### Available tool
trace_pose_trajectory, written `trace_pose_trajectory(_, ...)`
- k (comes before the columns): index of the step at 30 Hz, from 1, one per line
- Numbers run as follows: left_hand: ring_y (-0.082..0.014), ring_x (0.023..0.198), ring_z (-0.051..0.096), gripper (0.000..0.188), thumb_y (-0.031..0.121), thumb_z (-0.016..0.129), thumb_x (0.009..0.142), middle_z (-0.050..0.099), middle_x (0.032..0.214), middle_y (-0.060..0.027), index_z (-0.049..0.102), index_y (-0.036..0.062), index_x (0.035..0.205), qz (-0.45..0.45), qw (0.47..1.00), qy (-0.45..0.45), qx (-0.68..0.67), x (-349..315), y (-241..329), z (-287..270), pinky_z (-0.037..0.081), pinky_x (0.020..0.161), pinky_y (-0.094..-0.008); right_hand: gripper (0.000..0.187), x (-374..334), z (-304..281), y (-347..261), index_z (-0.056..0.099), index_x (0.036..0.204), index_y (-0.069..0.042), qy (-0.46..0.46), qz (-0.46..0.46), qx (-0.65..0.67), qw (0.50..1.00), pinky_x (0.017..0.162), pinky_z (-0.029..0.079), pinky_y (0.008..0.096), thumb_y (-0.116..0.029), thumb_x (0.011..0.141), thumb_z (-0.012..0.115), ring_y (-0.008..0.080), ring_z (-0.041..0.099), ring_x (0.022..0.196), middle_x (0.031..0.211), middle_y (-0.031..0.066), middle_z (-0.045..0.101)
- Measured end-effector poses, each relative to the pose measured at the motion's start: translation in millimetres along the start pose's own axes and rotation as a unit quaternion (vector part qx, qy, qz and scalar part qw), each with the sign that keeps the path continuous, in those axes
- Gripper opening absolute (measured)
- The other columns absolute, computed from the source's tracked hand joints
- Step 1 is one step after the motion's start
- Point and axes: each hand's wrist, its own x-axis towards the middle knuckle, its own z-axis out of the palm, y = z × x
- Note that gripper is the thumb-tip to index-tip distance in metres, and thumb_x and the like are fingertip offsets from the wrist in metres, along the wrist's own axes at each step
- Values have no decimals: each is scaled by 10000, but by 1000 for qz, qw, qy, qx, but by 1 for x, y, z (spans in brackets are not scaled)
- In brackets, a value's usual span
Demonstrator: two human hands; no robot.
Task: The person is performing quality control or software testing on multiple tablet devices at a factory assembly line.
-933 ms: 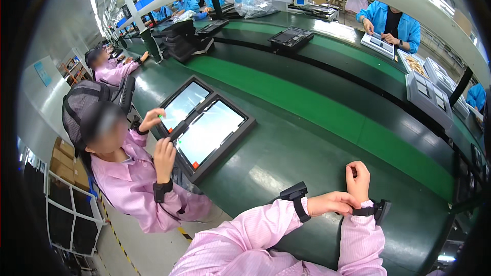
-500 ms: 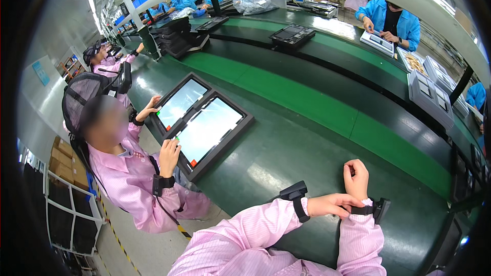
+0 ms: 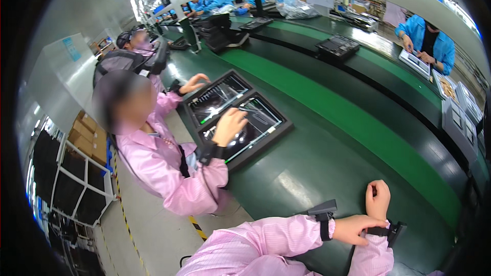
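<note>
My left hand point(image 3: 358, 228) pinches the black wrist strap point(image 3: 379, 231) on my right wrist; right hand point(image 3: 378, 200) loosely curled, apparently empty. Dark green desk point(image 3: 317, 168), brighter green belt point(image 3: 358, 122), neighbour's two framed screens point(image 3: 238, 117), factory line behind.

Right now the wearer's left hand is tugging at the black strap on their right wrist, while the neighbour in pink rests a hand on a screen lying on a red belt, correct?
Nearly. The belt is green, not red, as the head view shows. The rest holds: the left hand grips the black strap at the right wrist, the right hand is raised above it, and the neighbour's hand lies on a screen.
</note>
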Motion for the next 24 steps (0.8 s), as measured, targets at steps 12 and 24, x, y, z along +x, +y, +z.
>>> trace_pose_trajectory(12, -307, 975, 652, 597, -3, 561, 757, 582, 1295, -158, 510, 62, 1349, 63, 987, 83, 122, -13, 0, 15, 534, 784, -361, 79, -16, 11, -18, 579, 714, -64, -51, -33, -7, 998, 691, 378, 384, -54, 737, 654, 261, 520, 665, 682, 67, 551)
trace_pose_trajectory(24, -434, 1302, 386, 554, 89, 642, 769, 321, 1423, -306, 466, -29, 1282, -130, 586, 731, 324, -61, -25, -127, 394, 1031, -457, 73, -12, 9, -3, 619, 876, 15, -88, 148, 250, 953, 690, 455, 250, -57, 879, 610, 113, 571, 732, 784, 33, 619)
